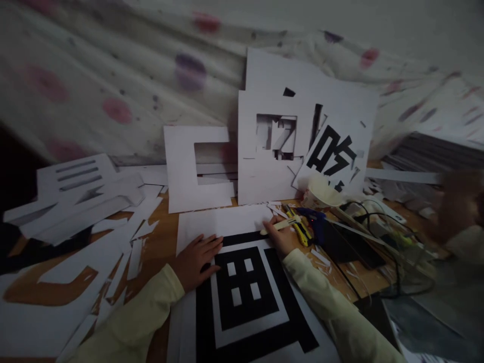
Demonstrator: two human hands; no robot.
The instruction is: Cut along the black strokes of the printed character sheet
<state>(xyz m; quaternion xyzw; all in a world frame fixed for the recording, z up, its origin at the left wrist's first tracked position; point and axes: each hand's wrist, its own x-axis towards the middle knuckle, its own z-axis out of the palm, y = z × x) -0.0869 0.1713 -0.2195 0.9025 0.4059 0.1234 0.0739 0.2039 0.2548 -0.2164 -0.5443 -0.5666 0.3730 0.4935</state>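
Note:
A white sheet (223, 222) with a large black printed character (249, 292) lies on the wooden table in front of me. My left hand (198, 262) rests on the sheet's left part, fingers spread, pressing near the character's upper left corner. In my right hand (281, 236) is a cream-coloured craft knife (280, 225), held at the top edge of the character with its tip pointing left. Beside that hand lie a yellow cutter (302, 234) and a blue glue gun (315, 222).
Cut white boards (264, 181) lean against the draped cloth (151, 101). A paper cup (321, 194) and tangled cables stand at the right. Paper scraps and cut-out letters (86, 186) cover the left. A person's blurred hand (459, 201) shows at the far right.

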